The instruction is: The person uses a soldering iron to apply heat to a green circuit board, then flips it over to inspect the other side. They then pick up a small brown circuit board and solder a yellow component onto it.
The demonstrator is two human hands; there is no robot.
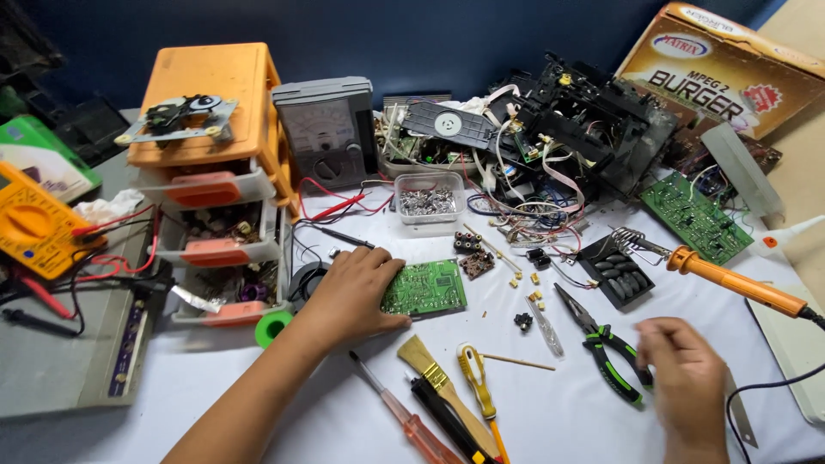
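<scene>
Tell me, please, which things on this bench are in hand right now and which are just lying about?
In hand:
- green circuit board, under the left hand
- black-and-green pliers, beside the right hand

Lying about:
- soldering iron on its stand
- brush
- screwdrivers
- analogue meter
- orange drawer unit

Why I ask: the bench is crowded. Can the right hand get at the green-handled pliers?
Probably yes: the right hand hovers beside the pliers, at their handles, and nothing lies on them.

A tan cardboard box (730,64) with a printed label lies far right; a green package (39,155) sits far left; a grey analog meter's dial (316,127) stands centre back.
</scene>
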